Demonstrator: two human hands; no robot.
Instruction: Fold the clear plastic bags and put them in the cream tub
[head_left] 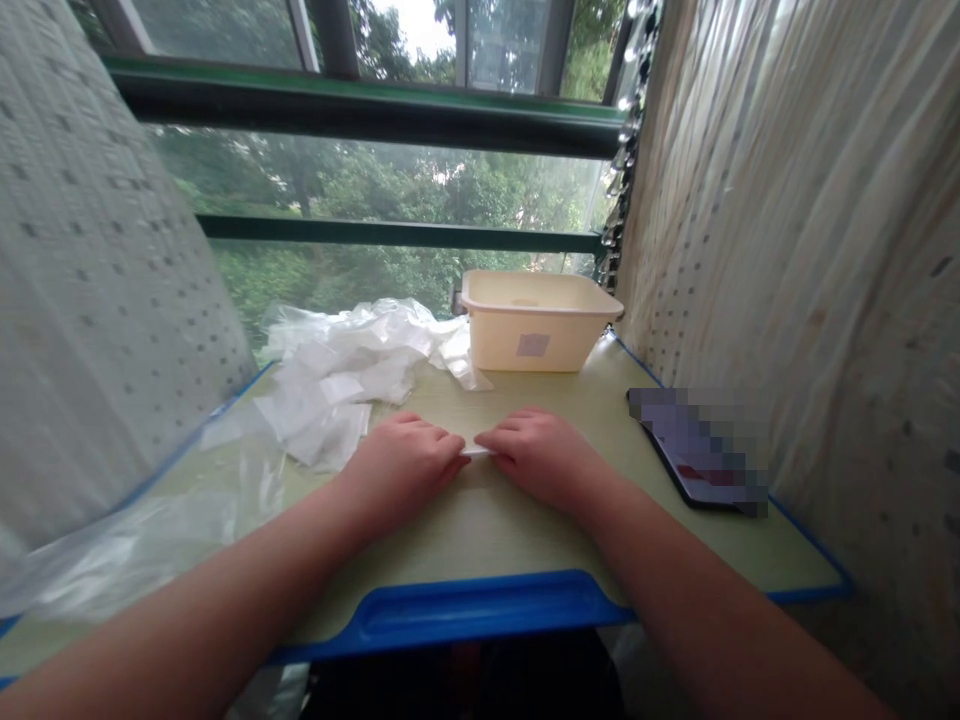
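Note:
My left hand (pixel 405 460) and my right hand (pixel 536 455) rest knuckles-up side by side on the pale green table (pixel 480 530). Both have curled fingers that pinch a small white piece (pixel 477 451), which shows only as a thin sliver between them. Most of that piece is hidden under my fingers. A heap of white cloth-like sheets (pixel 352 375) lies just left of my left hand.
A cream plastic tub (pixel 536 320) stands at the table's far edge by the window. A dark phone (pixel 701 460) lies at the right. Clear plastic wrap (pixel 142 540) covers the left corner. Curtains hang close on both sides. The table has a blue front rim (pixel 472 610).

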